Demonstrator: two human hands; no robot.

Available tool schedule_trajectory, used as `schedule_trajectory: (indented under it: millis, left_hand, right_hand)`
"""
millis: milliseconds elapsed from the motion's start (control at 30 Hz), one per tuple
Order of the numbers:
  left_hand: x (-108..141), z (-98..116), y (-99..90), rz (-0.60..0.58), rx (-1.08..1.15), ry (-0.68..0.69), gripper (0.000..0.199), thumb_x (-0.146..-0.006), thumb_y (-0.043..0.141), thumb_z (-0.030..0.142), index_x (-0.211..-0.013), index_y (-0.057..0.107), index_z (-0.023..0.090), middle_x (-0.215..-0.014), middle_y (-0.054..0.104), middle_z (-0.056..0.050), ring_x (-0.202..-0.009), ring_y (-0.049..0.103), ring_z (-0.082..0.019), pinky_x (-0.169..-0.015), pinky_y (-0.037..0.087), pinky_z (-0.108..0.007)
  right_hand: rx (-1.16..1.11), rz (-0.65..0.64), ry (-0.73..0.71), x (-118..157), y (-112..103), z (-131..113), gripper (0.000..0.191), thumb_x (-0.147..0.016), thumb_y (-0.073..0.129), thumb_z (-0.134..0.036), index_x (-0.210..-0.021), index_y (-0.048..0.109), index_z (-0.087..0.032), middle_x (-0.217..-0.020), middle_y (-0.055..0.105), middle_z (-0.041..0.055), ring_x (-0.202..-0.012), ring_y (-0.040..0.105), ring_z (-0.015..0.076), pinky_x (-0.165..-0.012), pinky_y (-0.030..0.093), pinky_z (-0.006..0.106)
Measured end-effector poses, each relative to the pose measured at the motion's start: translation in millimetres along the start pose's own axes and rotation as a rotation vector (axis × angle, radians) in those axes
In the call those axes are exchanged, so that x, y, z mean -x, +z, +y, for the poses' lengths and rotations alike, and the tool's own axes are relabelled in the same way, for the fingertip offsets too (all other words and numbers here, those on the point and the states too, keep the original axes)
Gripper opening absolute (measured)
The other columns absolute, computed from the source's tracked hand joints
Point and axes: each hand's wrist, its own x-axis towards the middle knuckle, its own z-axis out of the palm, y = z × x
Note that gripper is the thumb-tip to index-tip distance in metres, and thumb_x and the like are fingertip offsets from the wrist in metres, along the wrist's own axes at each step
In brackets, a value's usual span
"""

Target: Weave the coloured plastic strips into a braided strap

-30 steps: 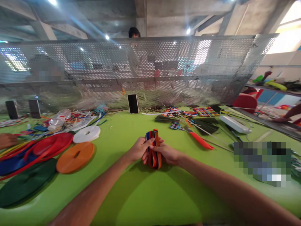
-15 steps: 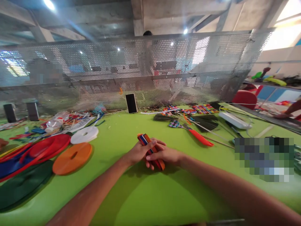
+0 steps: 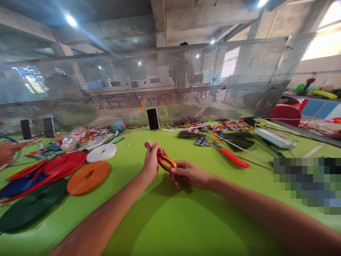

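My left hand (image 3: 151,164) is wrapped round a bundle of flat strips (image 3: 167,158) in orange, white and dark blue, with its thumb on top. The cut ends of the strips stick out beyond the thumb at upper left. At the other end they are bent into an open loop. The thumb and fingers of my right hand (image 3: 190,174) pinch the tip of that loop. Both hands are just above the green table (image 3: 170,220). The left fingers are partly hidden behind the bundle.
To the left lie an orange coil (image 3: 87,177), a white coil (image 3: 101,153), a dark green coil (image 3: 34,206) and red strips (image 3: 66,165). A phone (image 3: 153,119) stands at the back. Right are an orange-red-handled tool (image 3: 234,158) and a power strip (image 3: 274,138). Another person's hand (image 3: 9,153) shows far left.
The bundle was held flat together between both hands. Now my left hand has shifted up and left with it, the right holds only its end, and the strips bow open into a loop.
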Motion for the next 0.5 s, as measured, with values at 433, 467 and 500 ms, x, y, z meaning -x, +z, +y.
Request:
schedule_trajectory:
  millis: [433, 467, 500]
  left_hand:
    - [3, 2, 1.4, -0.085, -0.065, -0.028, 0.046, -0.075, 0.068, 0.052, -0.053, 0.048, 0.017, -0.053, 0.053, 0.002, -0.051, 0.052, -0.009, -0.050, 0.039, -0.021]
    - [3, 2, 1.4, -0.091, -0.064, -0.056, 0.045, -0.074, 0.069, 0.053, -0.057, 0.050, 0.016, -0.055, 0.054, 0.001, -0.051, 0.054, -0.010, -0.050, 0.040, -0.021]
    - [3, 2, 1.7, -0.097, -0.058, -0.086, 0.044, -0.073, 0.070, 0.054, -0.061, 0.053, 0.016, -0.057, 0.056, 0.001, -0.052, 0.055, -0.011, -0.050, 0.042, -0.022]
  right_hand:
    - [0.271, -0.079, 0.080, 8, 8, -9, 0.048, -0.083, 0.060, -0.058, -0.061, 0.049, -0.016, -0.044, 0.052, -0.0043, -0.034, 0.044, 0.0060, -0.034, 0.033, 0.017]
    - [0.252, -0.065, 0.071, 8, 8, -7, 0.050, -0.084, 0.058, -0.058, -0.058, 0.048, -0.017, -0.042, 0.049, -0.0047, -0.033, 0.043, 0.0060, -0.034, 0.032, 0.018]
    - [0.227, -0.040, 0.058, 7, 9, -6, 0.051, -0.084, 0.058, -0.058, -0.056, 0.047, -0.017, -0.041, 0.047, -0.0050, -0.033, 0.042, 0.0062, -0.034, 0.030, 0.018]
